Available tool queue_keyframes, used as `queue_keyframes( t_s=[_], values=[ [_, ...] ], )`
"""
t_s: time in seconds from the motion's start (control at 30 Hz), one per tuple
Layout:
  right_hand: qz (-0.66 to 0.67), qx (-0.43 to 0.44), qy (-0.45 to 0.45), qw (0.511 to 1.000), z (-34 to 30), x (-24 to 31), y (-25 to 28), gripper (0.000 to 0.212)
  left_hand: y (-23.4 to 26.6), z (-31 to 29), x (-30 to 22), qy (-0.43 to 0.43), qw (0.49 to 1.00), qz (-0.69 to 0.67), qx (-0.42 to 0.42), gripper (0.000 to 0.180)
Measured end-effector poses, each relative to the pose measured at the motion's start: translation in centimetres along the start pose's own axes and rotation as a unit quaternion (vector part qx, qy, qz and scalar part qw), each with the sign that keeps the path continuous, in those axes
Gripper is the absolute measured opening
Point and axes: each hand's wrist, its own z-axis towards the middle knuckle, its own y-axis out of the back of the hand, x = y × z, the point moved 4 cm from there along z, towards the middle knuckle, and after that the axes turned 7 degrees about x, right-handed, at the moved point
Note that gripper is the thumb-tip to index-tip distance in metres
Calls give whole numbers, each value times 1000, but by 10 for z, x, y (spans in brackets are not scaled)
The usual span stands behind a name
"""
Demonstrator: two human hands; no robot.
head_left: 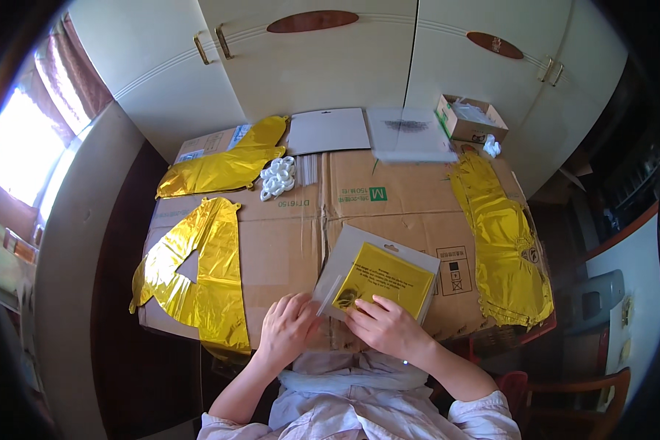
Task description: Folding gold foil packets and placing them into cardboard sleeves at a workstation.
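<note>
A flat hang-hole pack (pixel 347 245) lies tilted at the table's near edge, with a folded gold foil piece (pixel 392 273) on it. My right hand (pixel 389 326) is closed at the pack's lower edge, its fingers bent over the gold foil; its thumb is partly hidden. Beside the pack's left corner my left hand (pixel 290 331) is curled, and its fingertips are hidden. A thin clear straw (pixel 330 295) lies slanted by those fingers; whether they grip it I cannot make out. To the left spreads a gold A-shaped foil balloon (pixel 220 275).
More gold foil balloons lie at the back left (pixel 224 167) and along the right (pixel 500 242). White ribbon rolls (pixel 277 177) sit beside several straws (pixel 308 170). Behind are a white card stack (pixel 328 130), clear bags (pixel 409 136) and an open box (pixel 471 117). Cardboard (pixel 279 235) covers the table.
</note>
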Motion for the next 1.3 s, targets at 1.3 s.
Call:
queue_keyframes(
  t_s=[1.3],
  values=[
    [76, 39, -133, 987, -32, 10, -14, 51, -17, 10, -4, -138, 988, -2, 68, 28]
  ],
)
